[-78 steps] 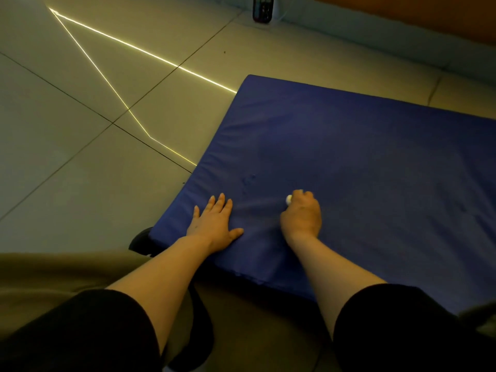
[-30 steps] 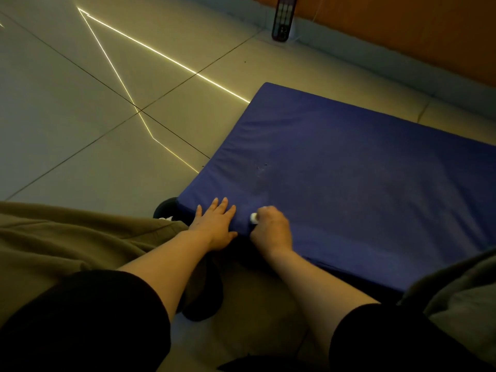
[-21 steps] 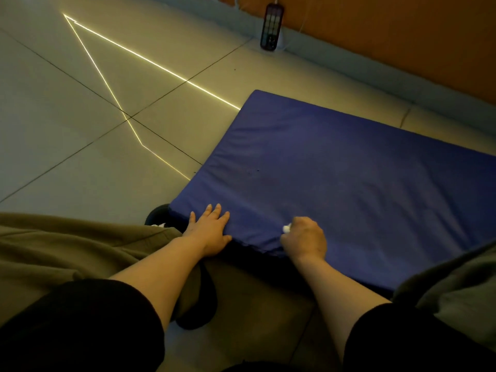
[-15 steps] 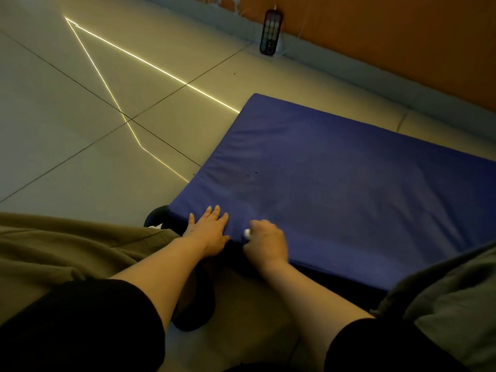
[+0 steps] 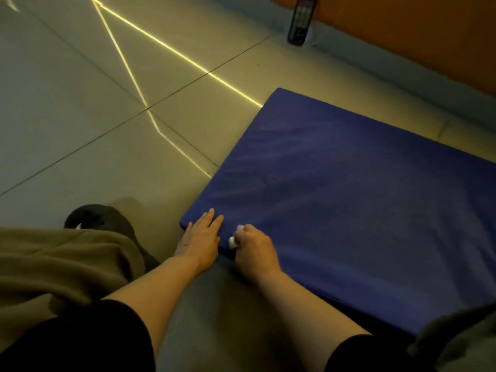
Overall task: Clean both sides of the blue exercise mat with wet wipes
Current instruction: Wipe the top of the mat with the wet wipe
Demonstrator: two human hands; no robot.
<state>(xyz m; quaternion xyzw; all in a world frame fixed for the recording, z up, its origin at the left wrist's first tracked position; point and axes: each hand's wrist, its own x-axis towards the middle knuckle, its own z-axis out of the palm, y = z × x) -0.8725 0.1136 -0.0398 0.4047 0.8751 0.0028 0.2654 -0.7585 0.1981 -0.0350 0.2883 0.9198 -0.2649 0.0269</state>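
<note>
1. The right hand has its fingers curled tight round a small white wad, the wet wipe, of which only a bit pokes out at the thumb side; knuckles press down on the near edge of the mat
2. The left hand lies flat, fingers straight and close together, holding nothing; fingertips rest on the mat's near left corner, the heel of the hand hangs off it over the floor
3. The two hands sit just beside each other, the wipe between them
4. The blue exercise mat is thick and padded, a deep blue, its cover lightly rippled, with a couple of tiny dark specks up from the hands; it lies flat on the pale tiled floor, running off to the right
5. Thin bright lines of light cross the tiles
6. A dark remote-like object leans at the foot of the orange wall
7. Olive cloth covers the person's left knee, a dark shoe beyond it
</note>
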